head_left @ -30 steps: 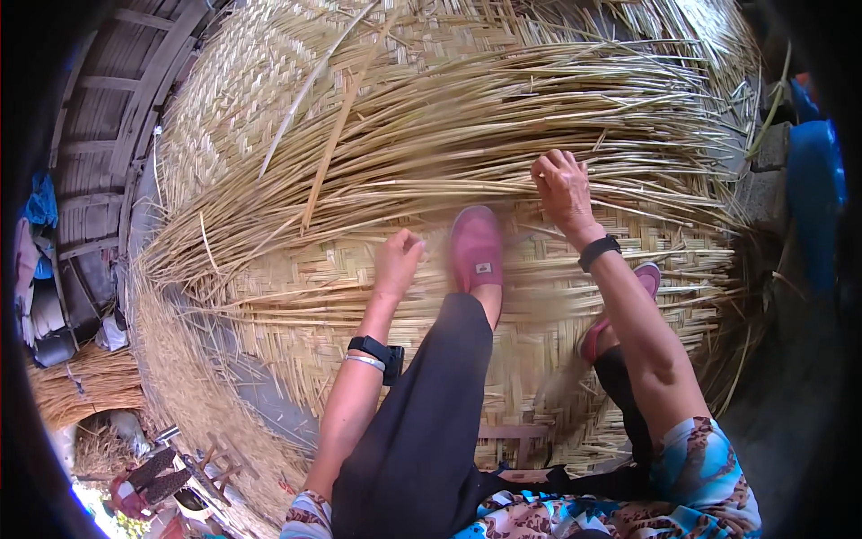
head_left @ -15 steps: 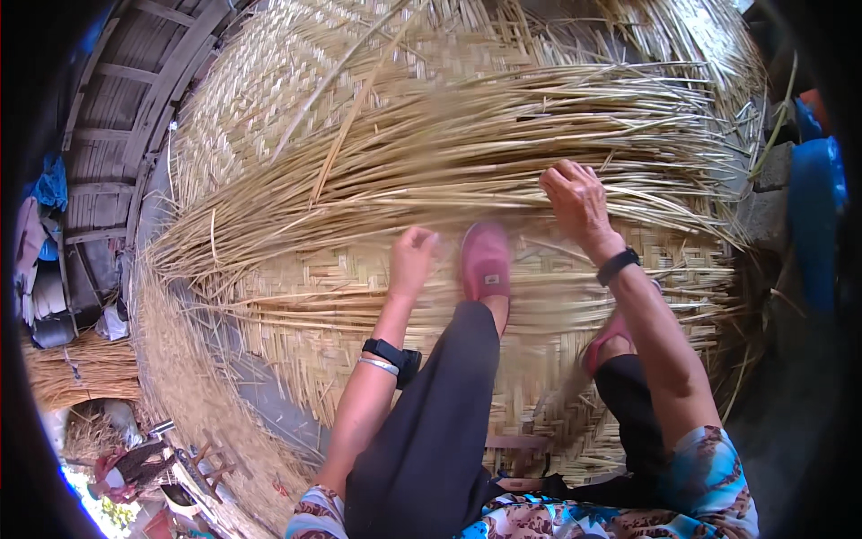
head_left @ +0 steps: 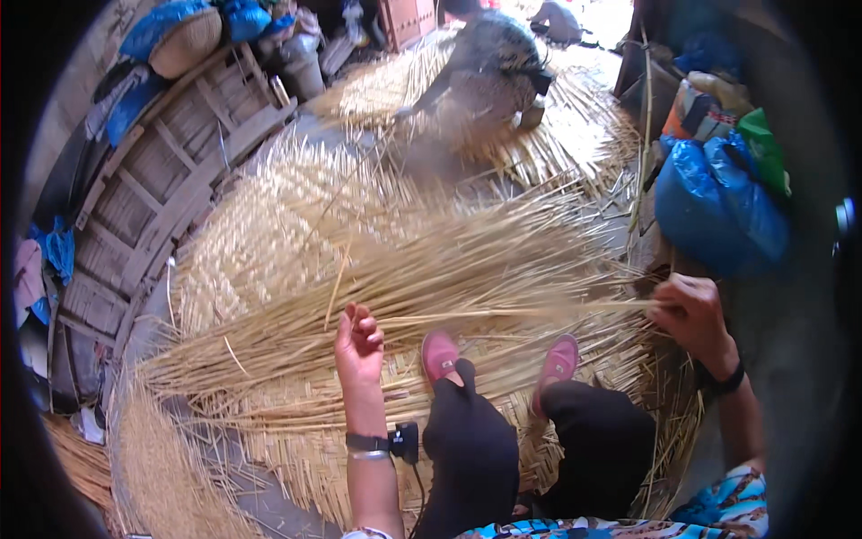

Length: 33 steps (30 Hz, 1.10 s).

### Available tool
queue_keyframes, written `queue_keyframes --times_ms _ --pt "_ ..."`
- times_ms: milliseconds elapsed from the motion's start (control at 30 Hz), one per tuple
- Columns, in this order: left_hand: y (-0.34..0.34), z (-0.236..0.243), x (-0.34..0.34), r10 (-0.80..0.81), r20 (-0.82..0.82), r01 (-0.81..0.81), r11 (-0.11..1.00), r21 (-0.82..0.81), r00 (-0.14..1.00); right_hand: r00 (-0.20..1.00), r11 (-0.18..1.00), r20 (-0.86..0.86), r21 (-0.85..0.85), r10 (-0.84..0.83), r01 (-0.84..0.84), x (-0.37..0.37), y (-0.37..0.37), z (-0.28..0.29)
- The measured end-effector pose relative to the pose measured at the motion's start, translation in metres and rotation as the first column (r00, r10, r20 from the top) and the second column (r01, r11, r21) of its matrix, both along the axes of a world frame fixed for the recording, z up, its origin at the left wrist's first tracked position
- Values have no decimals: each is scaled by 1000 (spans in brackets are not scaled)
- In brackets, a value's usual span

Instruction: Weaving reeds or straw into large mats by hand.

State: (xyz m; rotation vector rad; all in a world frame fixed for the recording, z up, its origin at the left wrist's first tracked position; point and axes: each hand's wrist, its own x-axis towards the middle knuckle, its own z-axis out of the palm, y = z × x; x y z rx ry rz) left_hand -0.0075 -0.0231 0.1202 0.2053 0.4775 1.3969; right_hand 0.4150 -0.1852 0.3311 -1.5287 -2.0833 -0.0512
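Observation:
A long pale reed strip (head_left: 449,317) stretches across in front of me, blurred toward its right part. At the right, my right hand (head_left: 693,314) is closed on one end of it. My left hand (head_left: 360,349) is raised with its fingers curled, close to the strip's other end; whether it grips the strip is hidden. Beyond the strip lies a broad bundle of loose reed strips (head_left: 404,269), spread over a woven mat (head_left: 238,202). More loose strips (head_left: 296,415) lie across the near part of the mat, by my feet.
My pink shoes (head_left: 439,354) rest on the weave. A crouching person (head_left: 494,63) is bent over more matting at the far side. A wooden slatted frame (head_left: 171,180) lines the left. Blue plastic bags (head_left: 718,211) stand at the right.
My view has tilted up, bringing the other person into sight. My right hand has moved outward to the right with a reed strip, and my left hand has shifted left. My feet are further apart.

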Motion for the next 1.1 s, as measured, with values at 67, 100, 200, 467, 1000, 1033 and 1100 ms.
queue_keyframes --times_ms 67,100,200,467,1000,1033,1100 --pt "-26 59 3 7 -15 -5 995 104 1000 996 990 22 112 -84 81 10 -55 15" --pt "-43 86 2 25 -55 -16 988 154 998 990 973 16 187 -138 133 16 -77 16" --pt "-83 154 -7 0 -150 54 934 353 989 913 873 -177 274 -367 404 16 -129 32" --pt "-180 232 -5 291 -443 58 779 624 848 395 696 -898 409 193 590 31 -192 104" --pt "-230 262 -10 468 -645 234 669 706 604 863 819 -428 370 -268 438 -31 -271 195" --pt "-226 263 -10 434 -668 272 675 685 605 863 817 -427 373 -269 439 -33 -263 199" --pt "-214 265 -12 412 -691 296 687 663 593 853 793 -522 509 -26 336 -31 -246 209"
